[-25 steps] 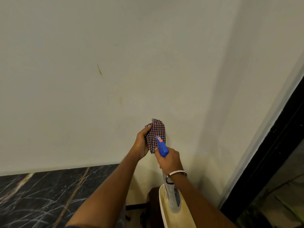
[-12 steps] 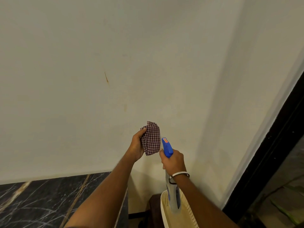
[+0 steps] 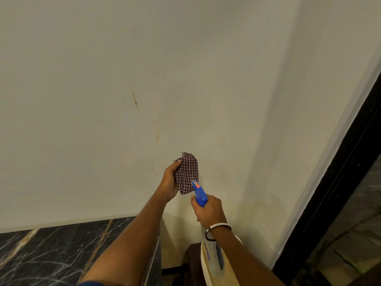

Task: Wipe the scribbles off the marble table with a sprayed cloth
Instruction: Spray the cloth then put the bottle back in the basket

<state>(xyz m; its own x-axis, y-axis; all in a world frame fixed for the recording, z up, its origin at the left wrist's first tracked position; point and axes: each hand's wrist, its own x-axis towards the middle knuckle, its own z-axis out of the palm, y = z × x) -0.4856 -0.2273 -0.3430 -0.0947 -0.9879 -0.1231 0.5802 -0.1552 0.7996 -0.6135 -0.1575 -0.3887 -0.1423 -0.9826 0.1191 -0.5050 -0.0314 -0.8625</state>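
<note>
Since half a second ago the spray bottle (image 3: pixel 199 194) has closed in on the cloth (image 3: pixel 188 172): its blue nozzle now overlaps the cloth's lower edge, where before a gap showed between them. The left hand (image 3: pixel 170 182) grips the folded checked cloth, thumb curled over its near face (the other fingers are hidden behind it). The right hand (image 3: pixel 209 210) is wrapped round the bottle's neck. Both are raised before the wall (image 3: pixel 103 100), beyond the marble table (image 3: pixel 51 254) and its far right corner.
</note>
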